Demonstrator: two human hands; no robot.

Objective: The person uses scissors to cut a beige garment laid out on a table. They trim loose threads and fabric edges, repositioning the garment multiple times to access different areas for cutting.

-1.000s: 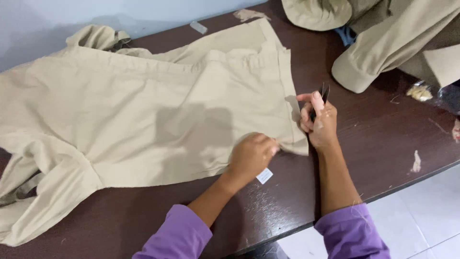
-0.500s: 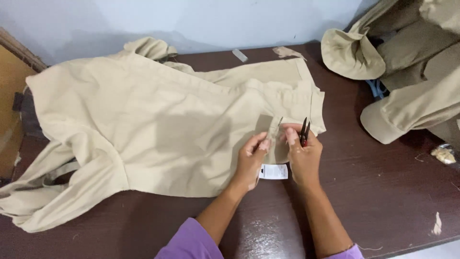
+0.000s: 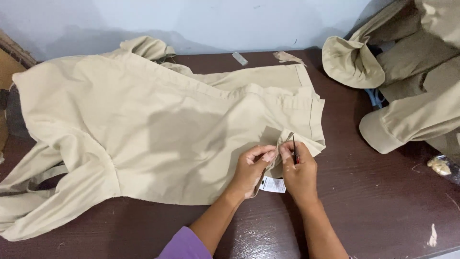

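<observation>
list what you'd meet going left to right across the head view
cardboard edge → beige garment → left hand → right hand → heap of beige clothes → small plastic bag

The person's 2 hands, the left hand (image 3: pixel 249 169) and the right hand (image 3: pixel 299 169), are bare, with no rings, watch or gloves showing. Both forearms are uncovered. A purple fabric sleeve (image 3: pixel 184 244) sits pushed up on the left arm.
</observation>
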